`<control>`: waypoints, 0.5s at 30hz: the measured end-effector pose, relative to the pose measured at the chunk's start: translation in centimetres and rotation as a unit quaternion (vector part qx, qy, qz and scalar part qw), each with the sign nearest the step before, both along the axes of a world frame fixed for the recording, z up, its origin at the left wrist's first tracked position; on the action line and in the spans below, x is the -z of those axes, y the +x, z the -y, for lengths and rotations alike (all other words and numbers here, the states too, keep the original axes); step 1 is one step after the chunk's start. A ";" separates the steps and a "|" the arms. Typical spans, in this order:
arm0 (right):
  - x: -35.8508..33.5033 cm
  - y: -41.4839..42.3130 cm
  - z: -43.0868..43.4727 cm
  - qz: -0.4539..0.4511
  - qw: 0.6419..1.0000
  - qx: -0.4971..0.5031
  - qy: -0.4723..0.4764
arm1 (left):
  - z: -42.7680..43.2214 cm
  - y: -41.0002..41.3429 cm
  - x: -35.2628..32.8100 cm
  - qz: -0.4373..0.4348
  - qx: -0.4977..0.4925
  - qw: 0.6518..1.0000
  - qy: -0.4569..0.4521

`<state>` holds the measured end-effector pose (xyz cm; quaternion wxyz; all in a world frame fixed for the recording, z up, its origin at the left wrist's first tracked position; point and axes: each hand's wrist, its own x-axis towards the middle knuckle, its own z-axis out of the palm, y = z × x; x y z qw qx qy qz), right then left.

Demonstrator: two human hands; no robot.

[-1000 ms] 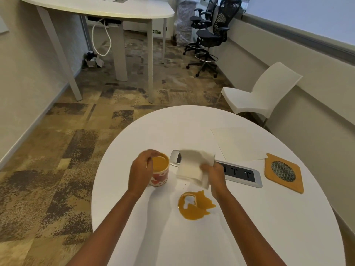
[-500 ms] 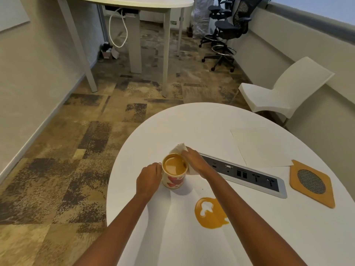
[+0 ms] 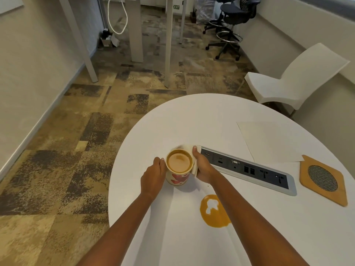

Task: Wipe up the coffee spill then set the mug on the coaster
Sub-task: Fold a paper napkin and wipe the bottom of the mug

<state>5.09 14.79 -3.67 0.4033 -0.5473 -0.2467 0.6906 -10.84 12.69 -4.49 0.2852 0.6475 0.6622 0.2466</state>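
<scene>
A white mug (image 3: 179, 166) with red hearts, full of coffee, stands on the round white table (image 3: 192, 121). My left hand (image 3: 153, 176) grips its left side. My right hand (image 3: 203, 166) presses a white napkin (image 3: 189, 149) against the mug's right and far side. An orange-brown coffee spill (image 3: 216, 215) lies on the table to the near right of the mug, under my right forearm. The square wooden coaster (image 3: 323, 179) with a dark mesh centre lies at the table's right.
A grey power-socket strip (image 3: 247, 169) is set into the table between mug and coaster. A second white napkin (image 3: 269, 141) lies flat behind it. A white chair (image 3: 295, 79) stands beyond the table; office chairs and a desk stand farther back.
My right hand has carried the napkin from above the spill to the mug and wrapped it against the mug's side. The view has shifted so the table sits more to the right.
</scene>
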 end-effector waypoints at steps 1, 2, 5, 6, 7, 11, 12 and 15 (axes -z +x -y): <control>0.4 -0.1 0.2 0.001 1.000 0.016 0.000 | 0.0 0.0 0.0 0.006 -0.002 1.000 0.002; 0.5 -0.4 0.5 0.005 0.999 0.036 0.001 | 0.0 0.0 0.1 0.013 -0.003 1.000 0.001; 1.5 -1.8 1.9 0.013 0.992 0.127 0.009 | -0.1 -0.2 0.2 0.028 0.000 1.000 -0.002; 1.8 -2.4 2.4 0.015 0.988 0.154 0.011 | -0.1 -0.2 0.2 0.029 0.002 1.000 -0.002; 2.2 -2.9 2.9 0.021 0.984 0.176 0.013 | -0.2 -0.2 0.1 0.027 0.005 1.000 0.000; 2.8 -5.0 4.8 0.050 0.955 0.291 0.002 | -0.1 -0.2 0.0 0.019 0.011 1.000 0.005; 2.8 -5.6 5.3 0.050 0.947 0.317 -0.003 | -0.1 -0.1 0.0 0.019 0.012 1.000 0.005; 3.9 -7.3 6.2 0.064 0.925 0.374 -0.022 | -0.1 -0.2 -0.1 0.010 0.021 1.000 0.007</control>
